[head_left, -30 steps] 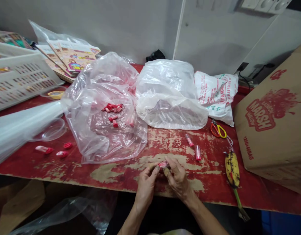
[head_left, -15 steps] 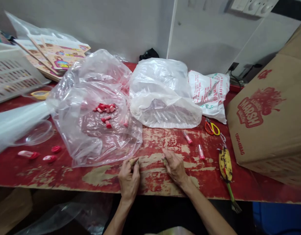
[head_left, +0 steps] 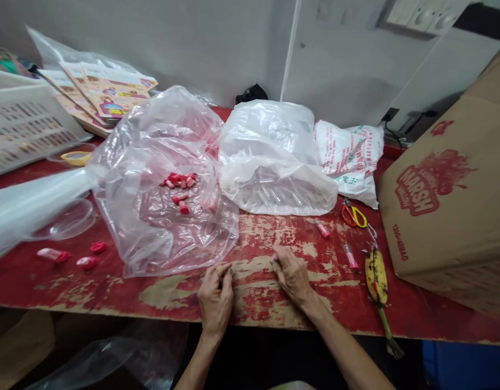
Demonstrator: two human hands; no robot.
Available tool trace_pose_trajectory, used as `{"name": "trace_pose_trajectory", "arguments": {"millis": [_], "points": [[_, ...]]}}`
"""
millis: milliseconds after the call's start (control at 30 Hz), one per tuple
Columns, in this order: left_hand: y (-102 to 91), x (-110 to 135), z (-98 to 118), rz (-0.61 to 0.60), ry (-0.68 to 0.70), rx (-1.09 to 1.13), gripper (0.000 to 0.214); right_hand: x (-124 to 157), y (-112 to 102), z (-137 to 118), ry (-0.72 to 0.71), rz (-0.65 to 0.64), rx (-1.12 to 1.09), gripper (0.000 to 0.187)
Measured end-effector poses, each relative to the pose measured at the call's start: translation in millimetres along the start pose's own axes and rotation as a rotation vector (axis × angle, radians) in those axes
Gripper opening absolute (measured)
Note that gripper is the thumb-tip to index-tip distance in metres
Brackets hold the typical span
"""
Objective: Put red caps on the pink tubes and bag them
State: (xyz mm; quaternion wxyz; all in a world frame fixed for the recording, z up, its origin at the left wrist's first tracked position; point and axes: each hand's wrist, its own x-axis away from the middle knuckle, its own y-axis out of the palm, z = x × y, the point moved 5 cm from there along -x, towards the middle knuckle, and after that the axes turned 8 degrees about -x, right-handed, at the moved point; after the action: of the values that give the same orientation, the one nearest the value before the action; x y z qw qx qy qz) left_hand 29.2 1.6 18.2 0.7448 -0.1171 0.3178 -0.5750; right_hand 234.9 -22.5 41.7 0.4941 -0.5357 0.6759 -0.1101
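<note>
My left hand (head_left: 216,297) rests on the worn red tabletop near its front edge. Its fingers are curled in, and a tan covering shows on one fingertip. My right hand (head_left: 293,277) lies a short way across from it, also with bent fingers, and I see nothing held in either. Beyond the right hand are two small clear tubes with pink-red ends, one tube (head_left: 322,228) farther back and another tube (head_left: 351,257) nearer. An open clear plastic bag (head_left: 152,254) spreads in front of my left hand, with several red-and-pink capped tubes (head_left: 180,181) on it.
A white bag (head_left: 274,130) of clear tubes and a printed white sack (head_left: 349,157) stand at the back. Scissors (head_left: 354,215), a blackened banana (head_left: 376,276) and a cardboard box (head_left: 445,189) are right. A white basket (head_left: 30,119) and loose red-ended pieces (head_left: 87,262) are left.
The two small tubes beyond my right hand have shifted to the right along the table. Both hands have stayed nearly in place. The whole view has moved slightly.
</note>
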Motion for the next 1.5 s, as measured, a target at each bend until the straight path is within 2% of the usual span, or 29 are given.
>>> {"name": "trace_pose_trajectory", "arguments": {"millis": [133, 233, 367, 500, 600, 700, 800, 900, 1033, 1133, 1233, 1367, 1500], "points": [[0.5, -0.8, -1.2, -0.007, -0.007, -0.009, 0.021, -0.8, -1.7, 2.4, 0.036, 0.039, -0.019, 0.046], [0.4, -0.7, -0.3, -0.003, 0.006, -0.017, 0.022, -2.0, 2.9, 4.6, 0.051, -0.052, -0.002, 0.048], [0.8, -1.0, -3.6, -0.009, 0.021, -0.020, 0.023, -11.2, 3.3, 10.9, 0.173, -0.071, 0.015, 0.057], [4.7, -5.3, -10.8, -0.027, 0.011, -0.032, 0.025, -27.3, 9.0, 24.3, 0.366, -0.163, 0.112, 0.061], [2.9, -3.6, -8.6, -0.036, -0.024, 0.002, 0.023, -32.4, 9.6, 30.8, 0.506, -0.191, 0.126, 0.059], [-1.5, -0.4, -0.7, -0.061, -0.092, 0.101, 0.019, -31.7, 9.2, 33.6, 0.558, -0.200, 0.135, 0.058], [-9.0, -7.9, 3.4, -0.027, -0.166, 0.207, 0.018, -30.4, 13.5, 40.0, 0.565, -0.229, 0.129, 0.062], [-24.2, -31.6, 0.2, 0.090, -0.165, 0.176, 0.017, -26.0, 18.1, 42.9, 0.525, -0.258, 0.166, 0.060], [-38.9, -94.8, -19.1, 0.189, -0.123, -0.233, 0.020, -16.3, 22.3, 44.6, 0.451, -0.225, 0.226, 0.050], [-37.9, -150.8, -40.3, 0.197, -0.145, -0.374, 0.021, -12.9, 25.1, 46.5, 0.399, -0.168, 0.224, 0.045], [-29.7, -191.1, -54.9, 0.179, -0.172, -0.442, 0.023, -13.1, 27.4, 45.0, 0.347, -0.120, 0.190, 0.040], [-18.0, -211.5, -62.7, 0.124, -0.154, -0.465, 0.025, -14.6, 27.4, 40.6, 0.315, -0.072, 0.138, 0.032], [-24.7, -202.2, -63.7, 0.144, -0.151, -0.461, 0.026, -25.8, 20.2, 44.6, 0.344, -0.089, -0.059, 0.030]]}}
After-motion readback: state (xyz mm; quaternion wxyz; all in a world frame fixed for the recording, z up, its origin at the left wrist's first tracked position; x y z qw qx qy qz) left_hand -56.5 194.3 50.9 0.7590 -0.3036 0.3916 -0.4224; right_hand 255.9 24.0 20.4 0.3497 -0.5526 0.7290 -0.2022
